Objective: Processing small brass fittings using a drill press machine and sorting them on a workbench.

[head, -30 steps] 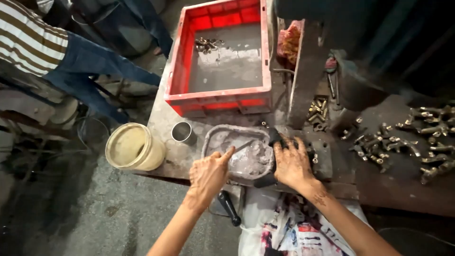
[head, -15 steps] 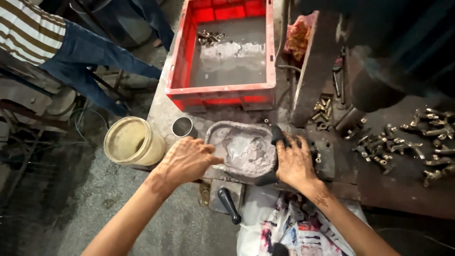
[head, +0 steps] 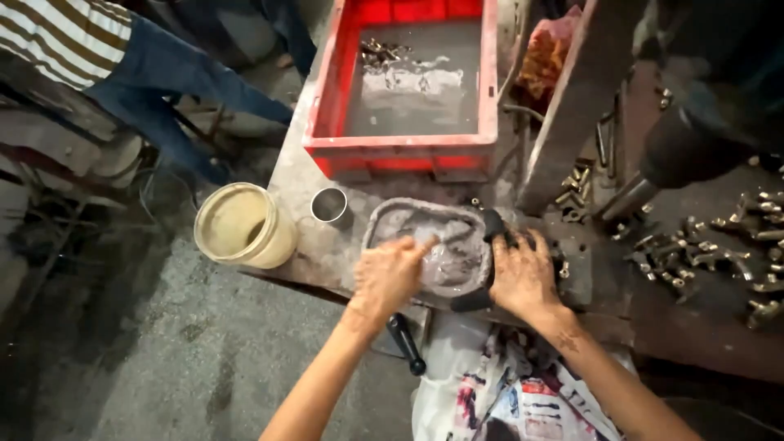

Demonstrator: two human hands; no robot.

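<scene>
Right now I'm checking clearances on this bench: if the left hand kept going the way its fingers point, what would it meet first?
The left hand points up and right over the grey tray. It would probably first meet the pale wet mass in that tray, then the tray's far rim; its height above the mass is unclear.

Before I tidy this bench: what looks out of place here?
The cream bucket overhangs the bench's left edge and could tip. Brass fittings lie scattered loose at right. The left hand dips into a grey tray of milky liquid.
</scene>
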